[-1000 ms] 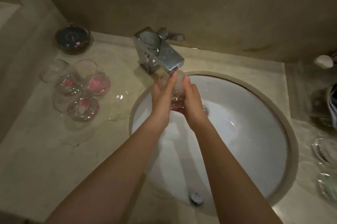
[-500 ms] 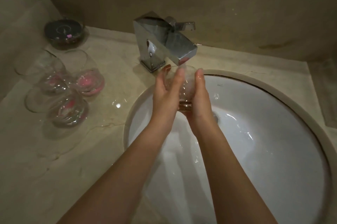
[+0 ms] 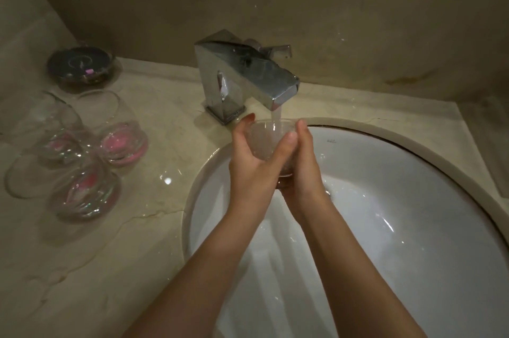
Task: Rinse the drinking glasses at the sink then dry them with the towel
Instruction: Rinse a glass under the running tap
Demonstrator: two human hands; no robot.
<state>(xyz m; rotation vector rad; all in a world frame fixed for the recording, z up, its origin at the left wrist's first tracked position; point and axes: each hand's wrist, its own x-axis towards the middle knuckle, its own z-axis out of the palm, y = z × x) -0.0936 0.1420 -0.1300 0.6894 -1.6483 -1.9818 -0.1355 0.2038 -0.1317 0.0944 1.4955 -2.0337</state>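
We note one clear drinking glass (image 3: 268, 142) upright over the white sink (image 3: 413, 227), mouth up, directly beneath the chrome faucet's (image 3: 242, 76) spout. A stream of water (image 3: 276, 116) falls into it; its wall is speckled with droplets or bubbles. Three more clear glasses sit close together on the counter left of the basin: the rear-left glass (image 3: 55, 131), the rear-right glass (image 3: 118, 133) and the nearest glass (image 3: 80, 189), each showing pink at the base. We see no towel.
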